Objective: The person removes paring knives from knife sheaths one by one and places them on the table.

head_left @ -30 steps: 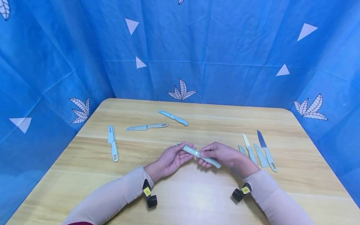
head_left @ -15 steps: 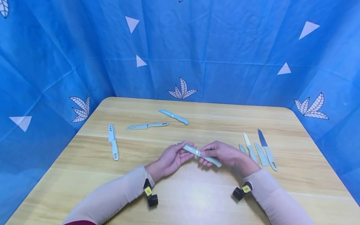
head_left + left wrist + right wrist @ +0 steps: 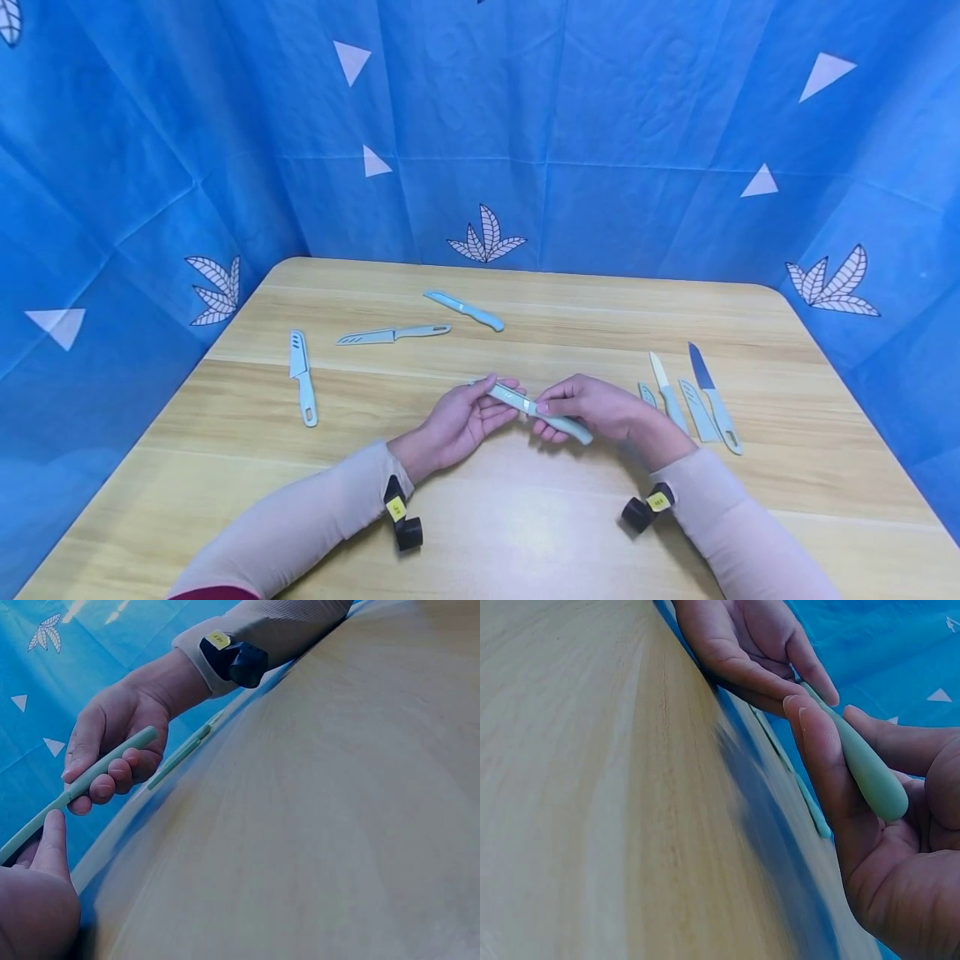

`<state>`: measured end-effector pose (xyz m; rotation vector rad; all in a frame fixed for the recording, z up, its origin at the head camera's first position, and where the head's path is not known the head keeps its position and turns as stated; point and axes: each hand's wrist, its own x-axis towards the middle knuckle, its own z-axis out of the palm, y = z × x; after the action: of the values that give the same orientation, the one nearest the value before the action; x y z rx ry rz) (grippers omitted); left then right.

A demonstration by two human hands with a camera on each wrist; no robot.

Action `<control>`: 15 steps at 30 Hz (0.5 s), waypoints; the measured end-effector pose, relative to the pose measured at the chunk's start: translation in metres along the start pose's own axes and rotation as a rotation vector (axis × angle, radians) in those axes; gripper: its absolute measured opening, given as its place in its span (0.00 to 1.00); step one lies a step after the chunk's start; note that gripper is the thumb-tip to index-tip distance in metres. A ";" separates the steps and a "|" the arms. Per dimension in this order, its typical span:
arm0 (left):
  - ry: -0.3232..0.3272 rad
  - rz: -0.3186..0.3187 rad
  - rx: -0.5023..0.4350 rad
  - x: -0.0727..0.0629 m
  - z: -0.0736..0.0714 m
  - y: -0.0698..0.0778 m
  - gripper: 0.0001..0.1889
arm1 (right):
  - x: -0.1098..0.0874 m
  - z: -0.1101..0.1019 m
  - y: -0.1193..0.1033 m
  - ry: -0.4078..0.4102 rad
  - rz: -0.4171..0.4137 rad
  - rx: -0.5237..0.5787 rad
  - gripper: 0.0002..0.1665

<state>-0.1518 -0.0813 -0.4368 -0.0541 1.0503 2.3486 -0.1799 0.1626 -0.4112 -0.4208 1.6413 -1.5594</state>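
1. Over the middle of the wooden table (image 3: 480, 550), a pale-green sheathed knife (image 3: 519, 402) is held off the surface, its handle (image 3: 566, 427) slanting toward the table's right.
2. Left hand (image 3: 459, 425): thumb above and fingers beneath, narrowly pinching the knife's cover (image 3: 504, 394). Right hand (image 3: 588, 410): thumb and fingers close around the handle beside the cover's end.
3. Toward the table's left edge lies a broad covered knife (image 3: 303, 377); toward its far edge, a slot-covered knife (image 3: 393, 335) and a slim covered knife (image 3: 462, 309).
4. On the table's right side lie a bare pale-bladed knife (image 3: 666, 393), a bare blue-bladed knife (image 3: 709, 389), a long loose sheath (image 3: 697, 410) and a short loose sheath (image 3: 647, 394).
5. Likely risk: whether the cover is fully seated cannot be told; pulling the hands apart might expose the blade beside the left fingers.
6. Another risk: the right forearm is near the bare knives at the table's right, so a careless outward swing could knock them.
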 end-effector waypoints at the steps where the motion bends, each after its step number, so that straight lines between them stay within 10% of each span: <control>1: 0.000 0.001 0.001 0.000 0.000 0.000 0.23 | 0.000 0.000 0.000 0.000 0.001 0.002 0.19; 15: 0.011 0.018 -0.018 -0.001 0.000 0.000 0.26 | -0.002 -0.001 -0.001 -0.007 -0.001 0.005 0.19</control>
<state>-0.1512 -0.0815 -0.4368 -0.0646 1.0388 2.3766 -0.1800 0.1644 -0.4103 -0.4246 1.6315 -1.5605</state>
